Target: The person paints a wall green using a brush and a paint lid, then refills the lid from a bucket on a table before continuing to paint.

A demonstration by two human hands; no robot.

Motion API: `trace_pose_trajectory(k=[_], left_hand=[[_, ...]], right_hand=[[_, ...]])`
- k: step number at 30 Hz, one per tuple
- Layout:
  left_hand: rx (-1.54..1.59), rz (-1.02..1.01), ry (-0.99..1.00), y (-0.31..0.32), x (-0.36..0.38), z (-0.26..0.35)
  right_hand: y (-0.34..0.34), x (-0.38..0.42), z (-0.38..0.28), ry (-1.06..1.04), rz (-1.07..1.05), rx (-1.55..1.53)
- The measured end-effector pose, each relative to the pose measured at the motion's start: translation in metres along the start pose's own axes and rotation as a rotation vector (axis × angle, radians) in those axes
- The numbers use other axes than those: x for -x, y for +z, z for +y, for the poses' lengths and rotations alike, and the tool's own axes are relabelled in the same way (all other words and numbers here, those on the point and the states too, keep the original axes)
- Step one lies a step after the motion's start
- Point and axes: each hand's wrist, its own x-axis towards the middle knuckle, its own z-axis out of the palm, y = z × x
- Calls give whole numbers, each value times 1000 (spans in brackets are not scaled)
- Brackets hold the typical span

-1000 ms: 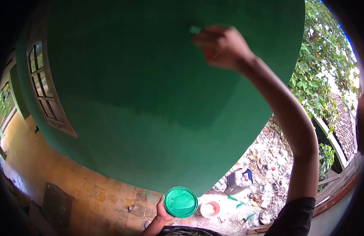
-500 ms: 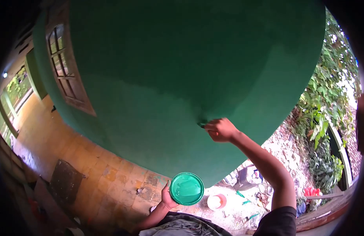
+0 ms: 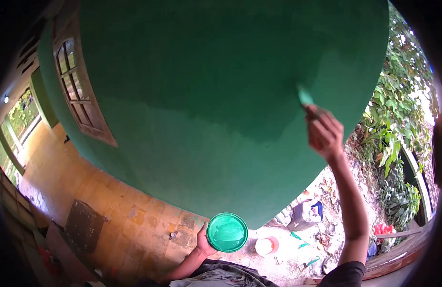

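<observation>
My right hand [image 3: 323, 131] is raised and closed round the handle of a paintbrush [image 3: 304, 94]. The brush's green-coated bristles point up at the wall [image 3: 183, 138]; blur hides whether they touch it. Darker green paint covers the wall's upper middle, with lighter green below and to the right. Low in front of my body, my left hand [image 3: 205, 240] grips the side of a round green paint tub [image 3: 227, 232]. Thick green paint with streaks shows inside it. The fingers under the tub are hidden.
A wood-framed window [image 3: 80, 91] is at left. Below lie yellowish floor tiles [image 3: 135, 210] and a dark mat [image 3: 84, 226]. A white-and-pink bucket [image 3: 266, 246] and a grey container [image 3: 306, 214] stand on littered ground at right, near leafy plants [image 3: 398, 110].
My right hand has moved up and to the right with the brush, away from the lower edge of the dark patch. That patch reaches slightly further down. My left hand still holds the tub.
</observation>
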Motion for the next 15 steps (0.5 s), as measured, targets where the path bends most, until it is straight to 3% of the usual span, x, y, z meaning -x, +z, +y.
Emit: trace_pose_trajectory(k=[3, 5, 7, 9, 10, 11, 13, 15], left_hand=[[-38, 54, -6, -1, -1, -1], [-55, 34, -4, 11, 0, 1], [-65, 36, 4, 12, 2, 0], [-32, 33, 8, 6, -1, 2], [12, 3, 20, 8, -3, 1], [24, -23, 38, 11, -5, 0], [14, -40, 81, 17, -7, -1], [-25, 11, 125, 13, -10, 1]], right_hand=[[21, 54, -43, -66, -181, -9], [25, 80, -80, 111, -437, -237], [24, 102, -116, 582, -538, -588], [37, 133, -152, 910, -253, -864], [21, 137, -170, 1156, -372, -911], [19, 140, -178, 1166, -392, -923], [11, 152, -200, 1553, -214, -1145], [6, 160, -221, 1619, -100, -1140]])
